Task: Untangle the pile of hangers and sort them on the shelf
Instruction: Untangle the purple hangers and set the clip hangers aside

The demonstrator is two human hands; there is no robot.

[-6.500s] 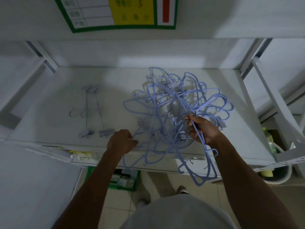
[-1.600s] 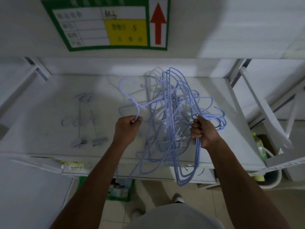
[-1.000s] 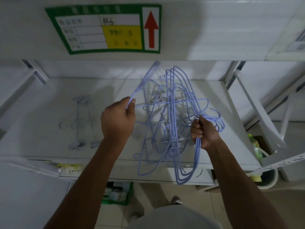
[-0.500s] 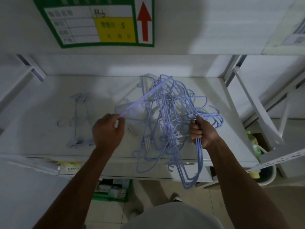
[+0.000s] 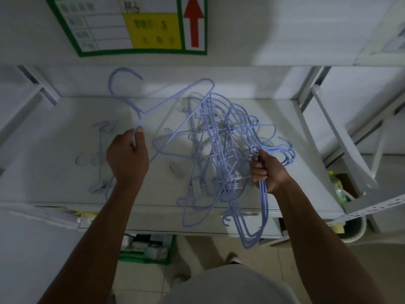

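Separately held: single hanger (image 5: 138,121), neck pinched by left hand (image 5: 127,159); hanger bundle (image 5: 264,202), clenched in right hand (image 5: 266,170); tangled pile (image 5: 219,150) between hands.

We see lilac wire hangers (image 5: 221,150) tangled in a heap on the white shelf (image 5: 65,132), with one hanger (image 5: 140,112) raised at its left, hook uppermost.

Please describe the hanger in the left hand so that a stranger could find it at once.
On the white shelf, left of the tangled pile, the left hand grips one lilac hanger. Only this one stands apart, its hook uppermost, just below the green sign.
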